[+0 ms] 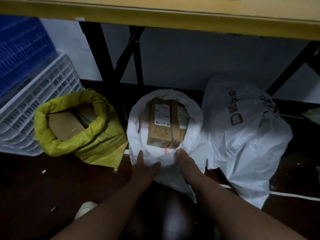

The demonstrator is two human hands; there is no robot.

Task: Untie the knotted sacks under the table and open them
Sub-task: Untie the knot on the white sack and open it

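Three sacks stand on the dark floor under the yellow-edged table (173,16). The yellow sack (97,144) on the left has its mouth rolled open, with brown boxes inside. The middle white sack (192,135) is open too, and taped cardboard parcels (164,125) show in it. My left hand (145,168) and my right hand (186,161) both grip the near rim of this sack, with the fingers hidden in the folded fabric. The right white sack (245,144), printed with dark characters, is tied shut by a knot (270,108) at its top.
White and blue plastic crates (34,94) are stacked at the left against the wall. Black table legs (121,56) cross behind the sacks, and another leg (294,66) slants at the right. A white shoe (85,207) shows on the floor near my left arm.
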